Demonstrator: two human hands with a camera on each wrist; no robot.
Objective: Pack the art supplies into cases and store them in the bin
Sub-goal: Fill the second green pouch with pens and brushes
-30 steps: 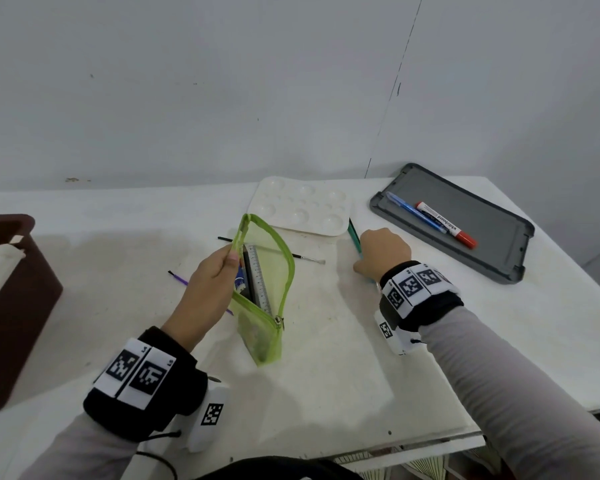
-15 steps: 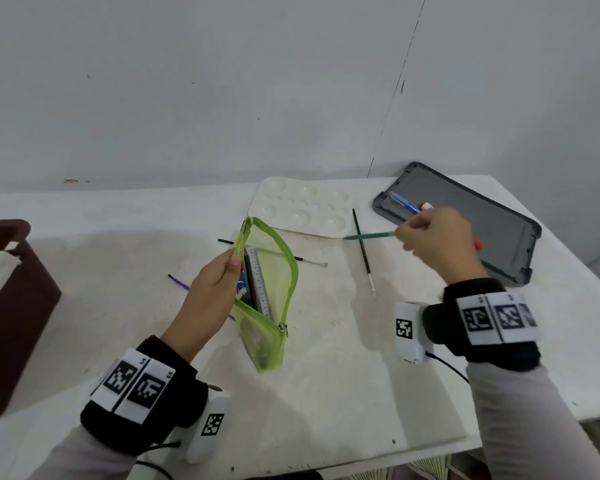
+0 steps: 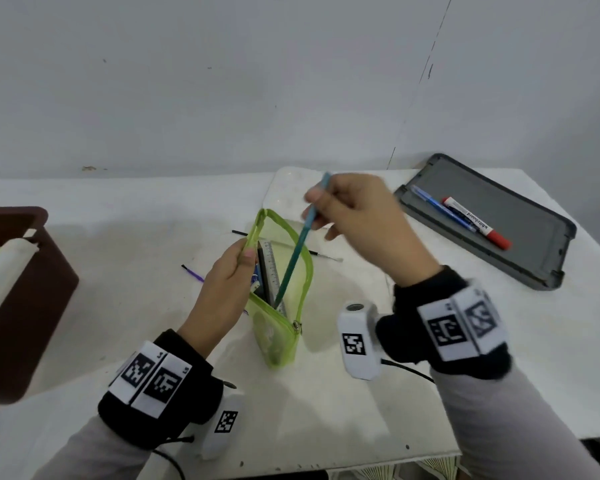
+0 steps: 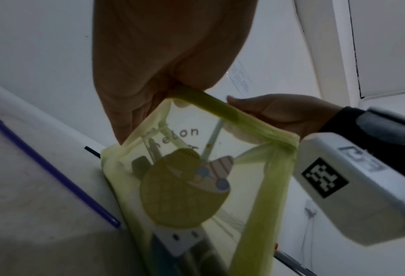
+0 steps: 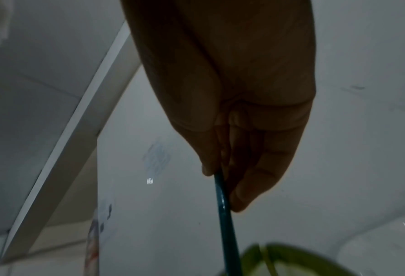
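Observation:
A green mesh pencil pouch (image 3: 280,327) stands open on the white table (image 3: 326,410). My left hand (image 3: 232,271) pinches its left rim (image 4: 196,96) and holds the mouth apart. My right hand (image 3: 354,216) grips a teal paintbrush (image 3: 297,252) and has its lower end inside the pouch mouth. The right wrist view shows the teal paintbrush (image 5: 225,214) running down from the fingers toward the pouch (image 5: 291,259). A ruler (image 3: 274,271) and dark pens sit inside the pouch.
A grey hard case (image 3: 520,258) at the right holds a blue pen (image 3: 440,207) and a red-capped whiteboard marker (image 3: 475,221). A white paint palette (image 3: 284,188), a thin black brush (image 3: 323,255) and a purple brush (image 3: 193,273) lie nearby. A brown bin (image 3: 32,306) stands at left.
My right hand picked the teal brush off the table, carried it left and tipped it down into the pouch. My left hand has kept hold of the pouch rim.

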